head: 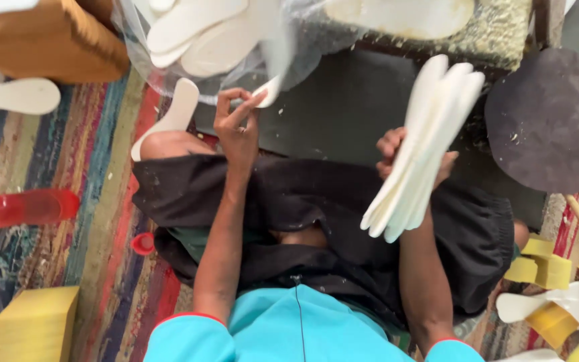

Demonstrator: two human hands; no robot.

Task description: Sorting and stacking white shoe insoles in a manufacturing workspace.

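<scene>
Left hand [237, 127] pinches an insole [267, 91]; right hand [397, 151] grips a stack [423, 154].

soft, even daylight; faint shadows, no harsh glare; motion blur throughout, edges slightly stretched.

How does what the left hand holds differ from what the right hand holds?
The left hand pinches a single white insole by its end, near the clear bag; the right hand grips a fanned stack of insoles. The single insole is mostly hidden by fingers and looks small; the stack shows full length, slanting up and to the right. Both are flat, off-white, sole-shaped pieces.
</scene>
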